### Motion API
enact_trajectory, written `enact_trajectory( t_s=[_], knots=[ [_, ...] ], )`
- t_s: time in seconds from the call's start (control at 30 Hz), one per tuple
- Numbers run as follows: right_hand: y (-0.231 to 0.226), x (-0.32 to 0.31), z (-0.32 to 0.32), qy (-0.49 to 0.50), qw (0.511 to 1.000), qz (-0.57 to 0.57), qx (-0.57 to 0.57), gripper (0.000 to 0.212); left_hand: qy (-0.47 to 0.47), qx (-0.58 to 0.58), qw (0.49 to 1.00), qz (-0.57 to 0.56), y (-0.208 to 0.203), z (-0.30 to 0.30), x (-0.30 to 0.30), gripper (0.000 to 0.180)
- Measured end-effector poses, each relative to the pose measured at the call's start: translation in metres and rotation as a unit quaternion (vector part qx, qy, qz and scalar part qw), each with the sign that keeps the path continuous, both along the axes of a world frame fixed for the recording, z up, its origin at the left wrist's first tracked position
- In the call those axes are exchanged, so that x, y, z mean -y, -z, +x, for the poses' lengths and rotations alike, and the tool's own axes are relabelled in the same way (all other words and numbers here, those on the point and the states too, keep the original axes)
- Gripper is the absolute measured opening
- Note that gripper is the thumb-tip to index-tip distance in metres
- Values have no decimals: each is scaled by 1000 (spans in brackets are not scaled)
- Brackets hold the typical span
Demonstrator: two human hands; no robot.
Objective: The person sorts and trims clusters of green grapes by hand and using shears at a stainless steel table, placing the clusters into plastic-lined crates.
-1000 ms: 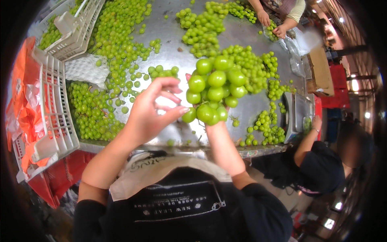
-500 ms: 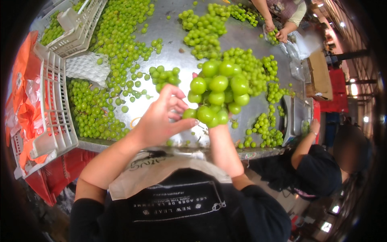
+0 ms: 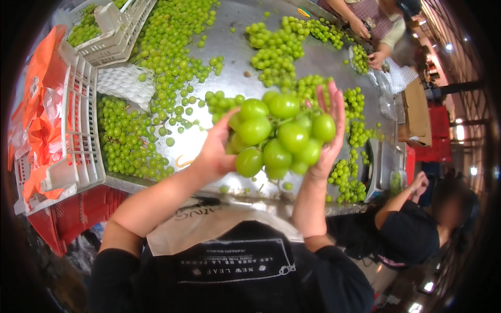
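Observation:
A bunch of large green grapes (image 3: 279,135) is raised above the metal table, cupped between my two hands. My left hand (image 3: 215,148) curls against the bunch's left side, its fingertips partly hidden behind the grapes. On the other side my right hand (image 3: 330,133) presses its palm along the bunch, fingers reaching up and away. Just behind lies a smaller cluster of grapes (image 3: 222,103) on the table. A long heap of loose grapes (image 3: 172,68) spreads over the table's left part.
White plastic crates (image 3: 83,125) stand at the left, one with orange wrapping (image 3: 47,120). White foam netting (image 3: 125,83) lies near them. More bunches (image 3: 276,49) rest at the far side. A co-worker's hands (image 3: 374,58) handle grapes at the far right; another person (image 3: 412,224) is at my right.
My right hand has come from beneath the bunch to its right side, and my left hand has closed in on its left side. The person at my right has raised their hands.

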State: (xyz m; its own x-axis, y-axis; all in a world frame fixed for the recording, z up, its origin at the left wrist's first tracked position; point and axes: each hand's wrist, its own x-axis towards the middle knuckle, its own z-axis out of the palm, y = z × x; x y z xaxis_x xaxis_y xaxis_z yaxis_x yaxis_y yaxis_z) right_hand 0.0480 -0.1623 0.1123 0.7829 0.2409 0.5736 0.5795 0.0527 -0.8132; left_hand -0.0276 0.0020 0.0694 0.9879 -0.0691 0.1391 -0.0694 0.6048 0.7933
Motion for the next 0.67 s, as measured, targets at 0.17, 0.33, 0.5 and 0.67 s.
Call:
enact_trajectory(
  t_s=[0.17,0.33,0.5,0.67],
  knots=[
    [26,-14,-21,-145,869,307,-360,102,-261,178,868,383,-11,8,2,76],
    [55,-18,-10,-271,666,513,-469,76,-240,176,845,444,-10,2,9,82],
    [61,-15,-6,-264,598,552,-518,69,-211,171,849,454,-21,-2,6,91],
    [68,-18,-4,-201,649,499,-538,71,-131,72,911,385,-24,-7,-2,92]
  ],
)
